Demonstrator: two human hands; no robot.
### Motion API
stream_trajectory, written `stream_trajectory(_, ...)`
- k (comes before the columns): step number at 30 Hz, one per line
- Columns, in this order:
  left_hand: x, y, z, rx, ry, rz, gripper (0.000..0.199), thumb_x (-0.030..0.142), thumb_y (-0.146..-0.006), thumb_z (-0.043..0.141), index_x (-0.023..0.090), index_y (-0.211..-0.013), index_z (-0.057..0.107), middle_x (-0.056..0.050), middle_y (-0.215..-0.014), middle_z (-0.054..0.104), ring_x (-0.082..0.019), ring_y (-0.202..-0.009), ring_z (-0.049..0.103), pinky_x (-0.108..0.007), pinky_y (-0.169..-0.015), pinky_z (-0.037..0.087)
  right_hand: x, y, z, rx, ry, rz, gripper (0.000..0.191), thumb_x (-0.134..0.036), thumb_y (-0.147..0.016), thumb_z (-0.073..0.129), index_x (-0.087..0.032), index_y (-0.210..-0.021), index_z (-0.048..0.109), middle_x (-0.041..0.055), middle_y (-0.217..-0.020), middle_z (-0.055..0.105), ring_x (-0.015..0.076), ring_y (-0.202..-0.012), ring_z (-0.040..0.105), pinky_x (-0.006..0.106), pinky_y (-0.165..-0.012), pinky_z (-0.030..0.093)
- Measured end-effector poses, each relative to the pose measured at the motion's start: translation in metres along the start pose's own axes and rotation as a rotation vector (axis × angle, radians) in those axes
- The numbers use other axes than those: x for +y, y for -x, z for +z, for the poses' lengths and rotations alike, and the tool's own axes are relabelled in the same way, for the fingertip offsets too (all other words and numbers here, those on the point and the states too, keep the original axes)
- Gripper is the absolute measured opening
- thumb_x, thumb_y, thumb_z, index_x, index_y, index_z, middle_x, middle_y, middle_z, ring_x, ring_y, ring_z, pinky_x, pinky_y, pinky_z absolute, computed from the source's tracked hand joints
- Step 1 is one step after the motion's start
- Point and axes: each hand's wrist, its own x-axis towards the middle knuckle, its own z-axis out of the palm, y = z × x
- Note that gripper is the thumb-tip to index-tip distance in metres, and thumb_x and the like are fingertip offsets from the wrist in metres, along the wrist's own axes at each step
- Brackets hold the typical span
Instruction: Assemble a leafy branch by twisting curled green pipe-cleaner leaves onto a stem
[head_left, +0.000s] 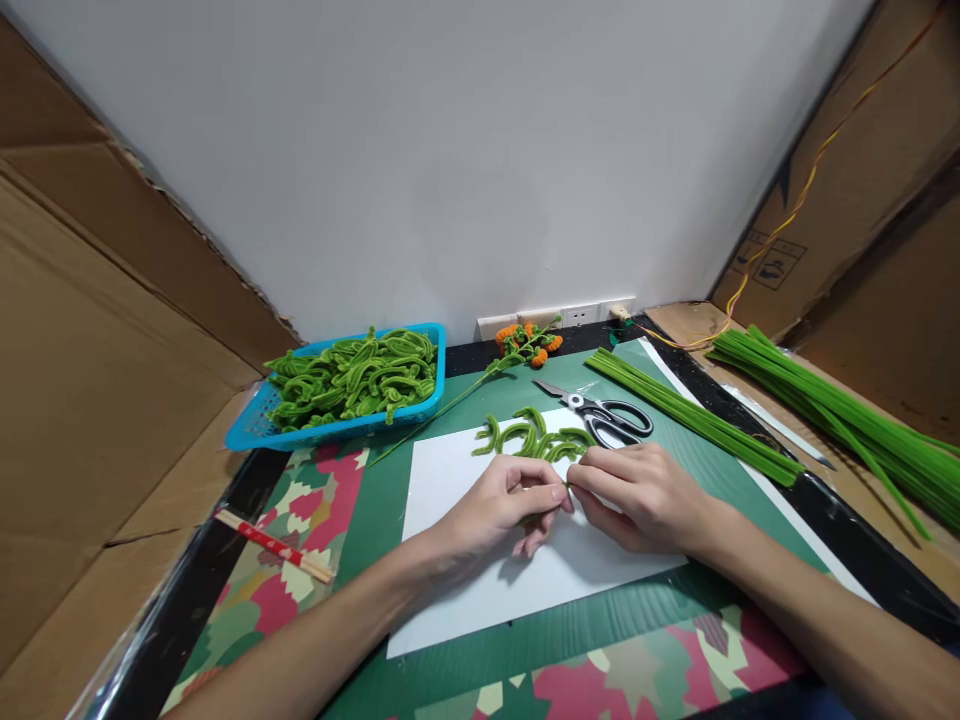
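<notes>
My left hand [521, 498] and my right hand [641, 492] meet over a white sheet of paper [457, 560], fingertips almost touching. Both pinch a short piece of green pipe cleaner, mostly hidden by the fingers. Just beyond them, several curled green pipe cleaner pieces [517, 432] lie at the sheet's far edge. Scissors [600, 408] with black and grey handles rest slightly open behind my right hand. A bundle of straight green pipe cleaners [697, 418] lies to the right.
At the back left, a blue plastic basket [441, 365] holds many bent green pieces. A stem with orange pipe cleaner blooms [529, 342] lies by the wall sockets [579, 317]. Chopsticks [274, 545] in a red wrapper are at left; more green stems [840, 410] at right. Cardboard flanks both sides.
</notes>
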Motion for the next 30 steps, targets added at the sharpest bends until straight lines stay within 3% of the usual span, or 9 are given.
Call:
stream_trajectory(5,0.002,0.002,-0.003,0.043,-0.396,0.124,0.039,0.038,-0.099,0.066,0.015,-0.068,0.067,-0.001,-0.053,0.060,-0.010,-0.042,0.051,-0.022,-0.044,0.041,0.001,0.002,0.003,-0.050,-0.021,0.003,0.027,-0.014,-0.108,0.048,-0.014,-0.094,0.071,0.0013,-0.075,0.061,0.0137,-0.057,0.048,0.032,-0.053,0.032)
stream_trajectory(8,0.005,0.007,-0.007,0.085,-0.769,0.372,0.036,0.025,-0.104,0.059,0.015,-0.072,0.072,-0.003,-0.062,0.068,-0.014,-0.055,0.061,-0.025,-0.055,0.047,-0.001,0.000,0.006,-0.040,-0.144,0.088,0.026,-0.013,-0.106,0.049,-0.014,-0.095,0.073,0.0021,-0.076,0.064,0.0129,-0.058,0.048,0.031,-0.052,0.028)
stream_trajectory(10,0.005,0.010,-0.011,0.131,-1.093,0.682,0.028,0.016,-0.104,0.056,0.015,-0.086,0.078,-0.005,-0.071,0.073,-0.015,-0.061,0.065,-0.027,-0.059,0.048,-0.004,-0.003,0.009,-0.037,-0.373,0.260,0.024,-0.016,-0.104,0.053,-0.014,-0.093,0.074,0.0020,-0.075,0.065,0.0120,-0.059,0.049,0.027,-0.054,0.031)
stream_trajectory(12,0.004,0.012,-0.016,0.136,-1.413,0.970,0.025,0.010,-0.103,0.054,0.010,-0.102,0.079,-0.008,-0.075,0.075,-0.018,-0.061,0.065,-0.029,-0.057,0.048,-0.005,-0.008,0.013,-0.064,-0.721,0.534,0.021,-0.025,-0.100,0.062,-0.015,-0.086,0.074,-0.0001,-0.068,0.063,0.0108,-0.057,0.049,0.024,-0.053,0.034)
stream_trajectory(15,0.003,0.011,-0.022,0.087,-1.764,1.172,0.027,0.006,-0.102,0.053,0.008,-0.109,0.078,-0.012,-0.077,0.075,-0.023,-0.063,0.065,-0.034,-0.057,0.050,-0.004,-0.014,0.019,-0.183,-1.264,0.930,0.033,-0.044,-0.089,0.077,-0.016,-0.074,0.071,-0.0056,-0.054,0.052,0.0076,-0.045,0.038,0.022,-0.043,0.028)
stream_trajectory(18,0.005,0.009,-0.024,0.038,-1.808,1.121,0.029,0.007,-0.102,0.051,0.011,-0.106,0.080,-0.014,-0.077,0.075,-0.026,-0.067,0.067,-0.037,-0.060,0.052,0.000,-0.016,0.021,-0.246,-1.511,1.082,0.038,-0.049,-0.080,0.086,-0.015,-0.073,0.072,-0.0078,-0.050,0.050,0.0046,-0.039,0.028,0.022,-0.039,0.018)
stream_trajectory(21,0.010,0.010,-0.020,0.060,-1.608,0.941,0.028,0.015,-0.103,0.053,0.015,-0.099,0.081,-0.014,-0.075,0.074,-0.026,-0.068,0.065,-0.037,-0.062,0.050,0.003,-0.015,0.019,-0.239,-1.490,1.038,0.039,-0.049,-0.078,0.088,-0.014,-0.072,0.073,-0.0072,-0.050,0.053,0.0044,-0.039,0.031,0.021,-0.038,0.020)
stream_trajectory(26,0.015,0.013,-0.003,0.175,-0.978,0.449,0.030,0.035,-0.105,0.061,0.020,-0.088,0.080,-0.008,-0.076,0.077,-0.019,-0.065,0.067,-0.029,-0.064,0.050,0.007,-0.016,0.011,-0.122,-1.221,0.836,0.028,-0.038,-0.082,0.085,-0.014,-0.074,0.074,-0.0036,-0.055,0.060,0.0076,-0.049,0.047,0.020,-0.047,0.033)
stream_trajectory(30,-0.002,0.006,0.013,0.145,-0.332,0.136,0.049,0.059,-0.101,0.064,0.014,-0.084,0.072,-0.008,-0.069,0.075,-0.014,-0.045,0.064,-0.023,-0.045,0.044,0.010,-0.017,0.006,0.014,-1.134,0.787,0.035,-0.044,-0.085,0.085,-0.015,-0.073,0.069,-0.0027,-0.061,0.060,0.0090,-0.056,0.049,0.021,-0.054,0.036)
